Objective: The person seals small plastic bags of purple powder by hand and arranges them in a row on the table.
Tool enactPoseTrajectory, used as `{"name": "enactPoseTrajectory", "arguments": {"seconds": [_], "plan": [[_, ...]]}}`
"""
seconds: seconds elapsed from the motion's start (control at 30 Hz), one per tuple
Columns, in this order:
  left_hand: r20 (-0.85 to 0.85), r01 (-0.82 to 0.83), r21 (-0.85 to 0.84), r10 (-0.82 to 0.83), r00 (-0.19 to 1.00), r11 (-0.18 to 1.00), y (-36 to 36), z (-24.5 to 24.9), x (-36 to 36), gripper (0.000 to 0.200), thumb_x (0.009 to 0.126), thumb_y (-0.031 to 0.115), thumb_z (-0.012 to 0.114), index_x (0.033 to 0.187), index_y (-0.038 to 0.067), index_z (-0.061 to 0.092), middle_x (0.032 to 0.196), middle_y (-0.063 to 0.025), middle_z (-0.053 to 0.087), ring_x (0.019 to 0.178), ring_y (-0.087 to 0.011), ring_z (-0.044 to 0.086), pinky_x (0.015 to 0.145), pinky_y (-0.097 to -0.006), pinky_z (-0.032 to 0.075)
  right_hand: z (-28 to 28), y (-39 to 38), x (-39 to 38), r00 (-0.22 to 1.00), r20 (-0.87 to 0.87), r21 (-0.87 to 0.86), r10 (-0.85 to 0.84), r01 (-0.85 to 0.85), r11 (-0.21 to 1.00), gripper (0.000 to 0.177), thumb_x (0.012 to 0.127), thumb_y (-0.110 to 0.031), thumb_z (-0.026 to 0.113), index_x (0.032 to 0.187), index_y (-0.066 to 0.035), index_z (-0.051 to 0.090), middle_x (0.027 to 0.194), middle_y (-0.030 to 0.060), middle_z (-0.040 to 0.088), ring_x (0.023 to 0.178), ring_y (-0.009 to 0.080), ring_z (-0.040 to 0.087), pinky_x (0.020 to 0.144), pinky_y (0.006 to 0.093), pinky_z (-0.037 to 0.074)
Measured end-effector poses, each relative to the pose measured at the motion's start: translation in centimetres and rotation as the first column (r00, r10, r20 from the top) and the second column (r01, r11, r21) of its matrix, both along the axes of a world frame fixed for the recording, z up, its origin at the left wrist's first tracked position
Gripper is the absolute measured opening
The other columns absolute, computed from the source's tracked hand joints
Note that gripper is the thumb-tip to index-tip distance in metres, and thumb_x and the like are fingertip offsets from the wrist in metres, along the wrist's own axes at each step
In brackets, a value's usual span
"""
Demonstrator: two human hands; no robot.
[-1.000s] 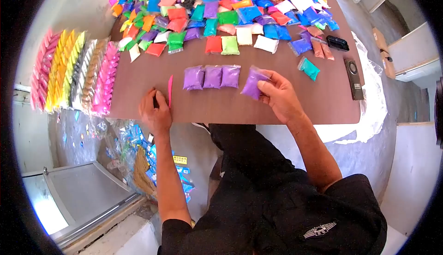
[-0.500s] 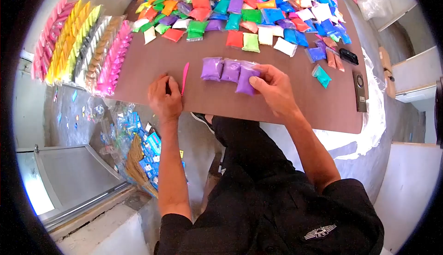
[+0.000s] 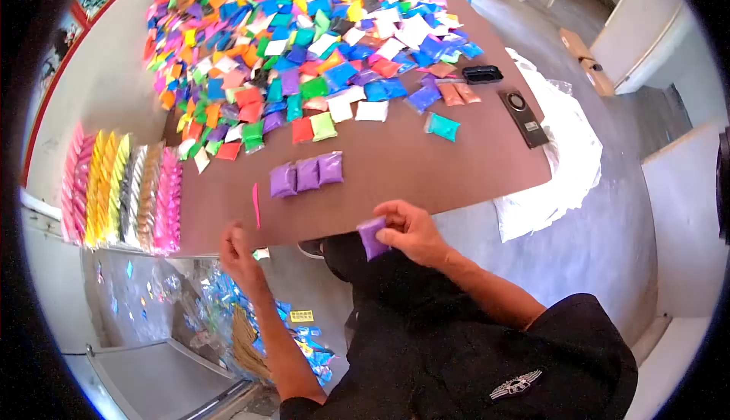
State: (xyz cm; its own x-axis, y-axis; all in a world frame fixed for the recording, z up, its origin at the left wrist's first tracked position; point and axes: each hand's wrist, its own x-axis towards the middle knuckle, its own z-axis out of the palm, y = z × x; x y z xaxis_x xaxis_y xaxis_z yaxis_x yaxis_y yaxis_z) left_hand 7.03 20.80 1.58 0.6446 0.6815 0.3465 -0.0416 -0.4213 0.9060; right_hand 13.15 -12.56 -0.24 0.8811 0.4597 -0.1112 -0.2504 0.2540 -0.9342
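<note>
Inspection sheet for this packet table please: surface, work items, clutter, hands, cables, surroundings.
Surface: brown table, smooth flat top.
Job's things: purple packet held off the near edge; three purple packets in a row; pink strip beside them.
Clutter: heap of coloured packets across the far half; teal packet; black case; flat black device.
Hands: right hand pinches the purple packet; left hand at the table edge, empty.
Cables: nothing seen.
Surroundings: bundled packet rows left; white plastic sheet on floor right.

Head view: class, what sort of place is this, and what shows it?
Probably a small packing workshop: a table heaped with coloured packets, bundled strips at its side, a purple packet in the right hand.
</note>
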Motion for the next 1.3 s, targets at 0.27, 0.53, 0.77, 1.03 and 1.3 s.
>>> {"name": "enactPoseTrajectory", "arguments": {"seconds": [0.27, 0.53, 0.77, 1.03, 1.3], "plan": [[-0.265, 0.38, -0.343, -0.476, 0.838, 0.859, -18.4, -1.0, -5.8, 0.024, 0.094, 0.015, 0.072, 0.11, -0.001, 0.07, 0.096, -0.006, 0.072, 0.087, -0.0126, 0.067, 0.08, -0.0271, 0.053, -2.6, -0.1, -5.6, 0.992, -0.077, 0.024, 0.104, -0.103, 0.994, 0.037, 0.095, -0.004, 0.067, 0.129, 0.003, 0.053, 0.117, 0.0116, 0.066, 0.108, 0.0178, 0.065, 0.095, 0.0321, 0.053], [-0.276, 0.335, -0.341, -0.434, 0.858, 0.878, -18.9, -1.9, -7.5, 0.015, 0.096, 0.014, 0.07, 0.1, -0.001, 0.069, 0.089, -0.0018, 0.068, 0.079, -0.0088, 0.06, 0.072, -0.0248, 0.05, -2.8, -0.6, -8.0, 0.991, -0.043, 0.001, 0.129, -0.129, 0.992, 0.036, 0.1, -0.013, 0.062, 0.13, 0.003, 0.054, 0.116, 0.0104, 0.064, 0.108, 0.0162, 0.062, 0.094, 0.0327, 0.054], [-0.223, 0.298, -0.404, -0.409, 0.885, 0.865, -20.8, -1.3, -7.0, 0.019, 0.097, 0.019, 0.071, 0.093, 0.001, 0.066, 0.084, 0.0006, 0.064, 0.075, -0.0069, 0.056, 0.068, -0.0233, 0.047, -3.2, -0.8, -9.6, 0.998, 0.01, -0.133, 0.068, -0.066, 0.989, 0.027, 0.104, -0.024, 0.057, 0.115, 0.0, 0.061, 0.091, 0.0049, 0.064, 0.076, 0.0107, 0.059, 0.066, 0.0292, 0.05], [-0.385, 0.276, -0.45, -0.463, 0.798, 0.849, -21.7, -3.4, -7.4, 0.027, 0.097, 0.026, 0.072, 0.088, 0.001, 0.064, 0.077, -0.0015, 0.064, 0.07, -0.0076, 0.057, 0.062, -0.0243, 0.046, -5.0, -1.4, -9.1, 0.996, 0.083, -0.145, -0.037, 0.048, 0.988, 0.022, 0.104, -0.021, 0.055, 0.11, -0.001, 0.06, 0.083, 0.0016, 0.061, 0.069, 0.0091, 0.058, 0.059, 0.0259, 0.049], [-0.347, 0.318, -0.503, -0.525, 0.777, 0.804, -22.8, -2.2, -6.6, 0.037, 0.102, 0.03, 0.064, 0.081, 0.0, 0.062, 0.072, 0.001, 0.059, 0.067, -0.0051, 0.05, 0.058, -0.0246, 0.042, -4.3, -1.6, -8.9, 0.992, -0.11, 0.009, -0.058, 0.059, 0.998, 0.028, 0.108, -0.03, 0.047, 0.104, -0.006, 0.06, 0.077, -0.0013, 0.055, 0.062, 0.0065, 0.05, 0.053, 0.023, 0.043]]}}
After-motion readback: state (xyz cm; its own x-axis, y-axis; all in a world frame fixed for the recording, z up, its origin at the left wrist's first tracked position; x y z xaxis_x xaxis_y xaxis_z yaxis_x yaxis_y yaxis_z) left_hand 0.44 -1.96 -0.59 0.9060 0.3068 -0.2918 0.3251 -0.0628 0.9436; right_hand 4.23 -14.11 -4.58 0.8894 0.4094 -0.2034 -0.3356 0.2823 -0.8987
